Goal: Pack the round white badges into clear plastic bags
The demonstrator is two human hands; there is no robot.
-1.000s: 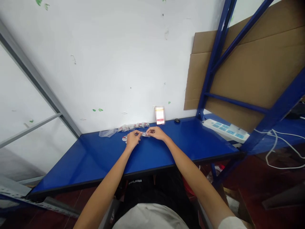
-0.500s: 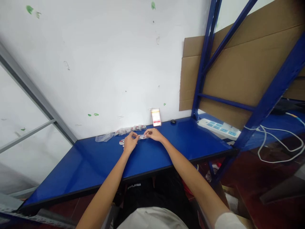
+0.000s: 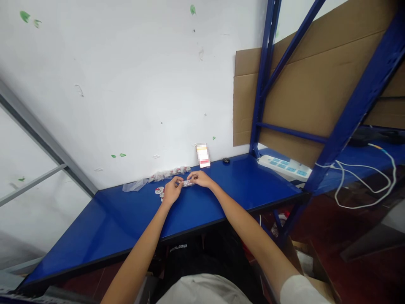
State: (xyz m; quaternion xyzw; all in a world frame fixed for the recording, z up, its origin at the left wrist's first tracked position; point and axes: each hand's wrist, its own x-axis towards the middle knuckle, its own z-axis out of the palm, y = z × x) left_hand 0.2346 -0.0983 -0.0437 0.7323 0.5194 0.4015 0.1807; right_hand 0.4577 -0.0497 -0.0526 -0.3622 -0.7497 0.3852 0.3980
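Between my two hands lies a small clear plastic bag (image 3: 187, 183), low over the blue tabletop. My left hand (image 3: 173, 188) pinches its left end, and my right hand (image 3: 200, 179) grips the right end with bent fingers. What the bag contains is too small to make out. Round white and red discs (image 3: 159, 191) are spread beside my left hand, partly covered by it. Behind the hands, along the wall, runs a row of small filled clear bags (image 3: 172, 172). At the row's left end a flat clear plastic bag (image 3: 134, 185) rests on the table.
A lit, blurred phone-like screen (image 3: 203, 155) leans against the wall. Right of it sits a small black object (image 3: 225, 161). A white power strip (image 3: 284, 166) lies by the blue metal frame (image 3: 335, 122), with cardboard (image 3: 303, 93) behind. The blue table (image 3: 126, 228) has a dark front edge.
The view has shifted slightly, moving the scene a little left. Both hands keep hold of the small bag, and its angle and my fingers differ only slightly.
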